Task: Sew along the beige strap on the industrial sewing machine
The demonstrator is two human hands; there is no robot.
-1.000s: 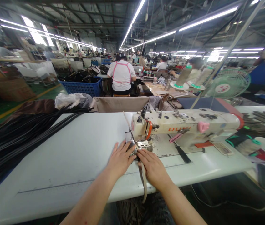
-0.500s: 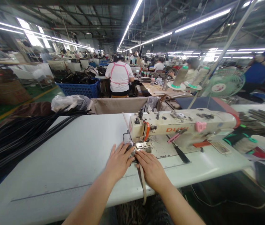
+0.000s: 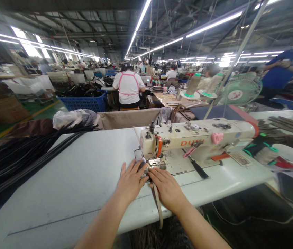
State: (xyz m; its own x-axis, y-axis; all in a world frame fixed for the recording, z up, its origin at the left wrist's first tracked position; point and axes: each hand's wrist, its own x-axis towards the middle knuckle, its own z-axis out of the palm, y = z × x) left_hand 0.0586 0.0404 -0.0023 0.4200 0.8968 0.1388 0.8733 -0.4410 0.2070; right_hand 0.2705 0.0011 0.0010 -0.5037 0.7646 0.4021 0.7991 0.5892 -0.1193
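A beige strap (image 3: 157,204) runs from under the needle area of the white sewing machine (image 3: 177,138) and hangs over the table's front edge. My right hand (image 3: 166,186) lies over the strap just in front of the metal presser area, its fingers together and pointing at the needle, the strap under them. To its left, my left hand (image 3: 133,180) rests flat with fingers spread, its fingertips on the dark metal plate beside the needle. The fingertips of both hands almost meet. The strap's part beneath the fingers is hidden.
Long black strips (image 3: 32,166) are heaped over the table's left side. A black-handled tool (image 3: 198,169) lies under the machine arm. Thread cones (image 3: 193,84) and a fan (image 3: 239,90) stand behind. A person in a white shirt (image 3: 128,86) sits ahead, near a blue basket (image 3: 84,103).
The whole view has shifted slightly, so the machine and table appear a little further left. Both hands keep nearly the same place at the needle.
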